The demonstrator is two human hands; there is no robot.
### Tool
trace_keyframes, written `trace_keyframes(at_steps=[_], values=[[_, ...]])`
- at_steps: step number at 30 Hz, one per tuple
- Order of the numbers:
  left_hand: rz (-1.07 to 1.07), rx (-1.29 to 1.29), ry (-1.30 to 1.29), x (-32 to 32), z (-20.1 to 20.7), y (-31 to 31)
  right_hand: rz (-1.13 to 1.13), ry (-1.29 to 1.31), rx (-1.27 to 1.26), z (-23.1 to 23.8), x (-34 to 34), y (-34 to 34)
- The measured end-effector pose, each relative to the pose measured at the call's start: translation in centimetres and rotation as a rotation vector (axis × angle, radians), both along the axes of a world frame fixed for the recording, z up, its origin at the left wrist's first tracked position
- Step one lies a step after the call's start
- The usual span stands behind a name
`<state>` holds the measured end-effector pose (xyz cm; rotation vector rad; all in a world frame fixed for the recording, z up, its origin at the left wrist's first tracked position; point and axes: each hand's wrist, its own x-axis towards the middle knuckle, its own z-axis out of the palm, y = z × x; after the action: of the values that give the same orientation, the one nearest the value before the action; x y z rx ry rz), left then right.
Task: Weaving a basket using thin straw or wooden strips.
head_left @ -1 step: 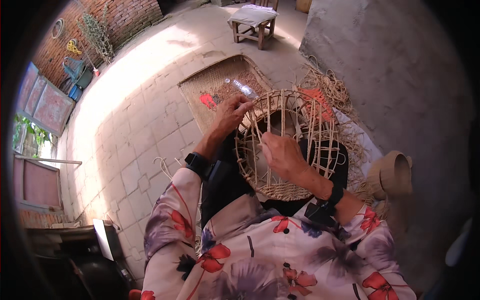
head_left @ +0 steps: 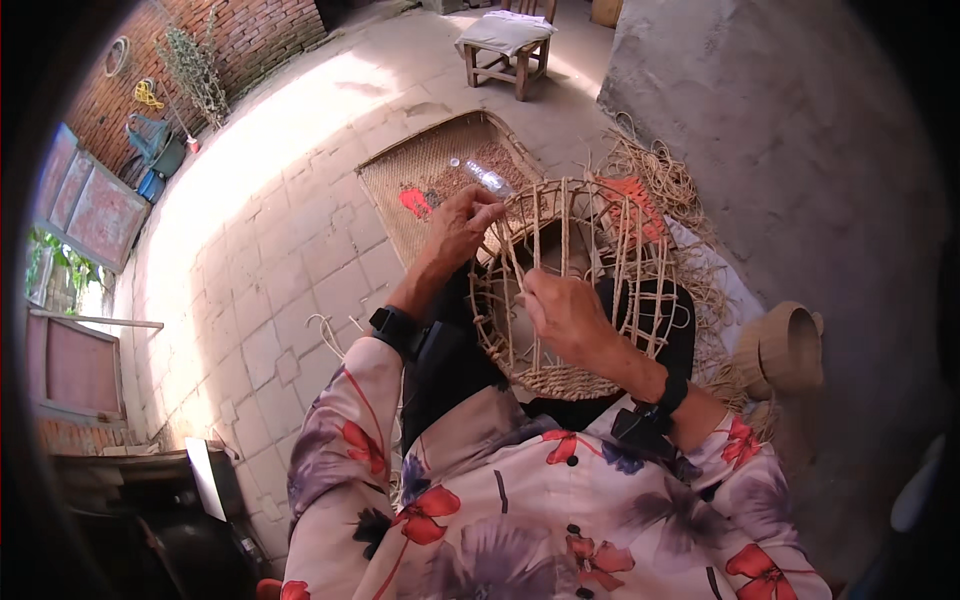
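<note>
A round openwork basket (head_left: pixel 572 383) of twisted straw-coloured cord rests on my lap, its lower edge densely woven and its upper part an open lattice of cords. My left hand (head_left: pixel 463 228) is closed at the basket's upper left rim, thumb and fingers pinching a cord (head_left: pixel 509 243) there. Over the middle of the lattice, my right hand (head_left: pixel 570 312) is closed, its fingertips pinched at the lower stretch of that same slanting cord. The exact grip under the right fingers is hidden.
Beyond the basket lies a woven tray (head_left: pixel 385 185) with brown bits, a clear plastic bottle (head_left: pixel 488 178) and a red piece. Loose cord (head_left: pixel 655 178) heaps along the right, near a small tan basket (head_left: pixel 790 350) by the grey wall. A wooden stool (head_left: pixel 507 45) stands farther off.
</note>
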<state>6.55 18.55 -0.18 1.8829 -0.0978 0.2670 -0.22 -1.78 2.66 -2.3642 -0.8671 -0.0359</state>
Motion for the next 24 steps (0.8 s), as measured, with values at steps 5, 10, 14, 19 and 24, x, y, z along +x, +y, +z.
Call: trace_keyframes(at_steps=[5, 10, 14, 19, 24], values=[[0.139, 0.094, -0.080, -8.9, 2.9, -0.7, 0.087, -0.061, 0.219, -0.5, -1.8, -1.7], [-0.308, 0.357, 0.312, -19.0, 2.0, -1.7, 0.070, 0.067, 0.311, -1.0, -2.6, -1.7], [-0.226, 0.236, 0.184, -20.8, -0.3, -3.4, 0.043, 0.219, 0.323, -0.8, -3.4, -1.7], [-0.203, -0.295, 0.664, -20.2, -1.2, -4.1, 0.059, 0.289, 0.453, -0.8, -3.9, -2.1], [-0.103, -0.577, 0.632, -19.2, -1.0, -4.9, 0.079, -0.063, 0.269, -0.8, -4.1, -2.4]])
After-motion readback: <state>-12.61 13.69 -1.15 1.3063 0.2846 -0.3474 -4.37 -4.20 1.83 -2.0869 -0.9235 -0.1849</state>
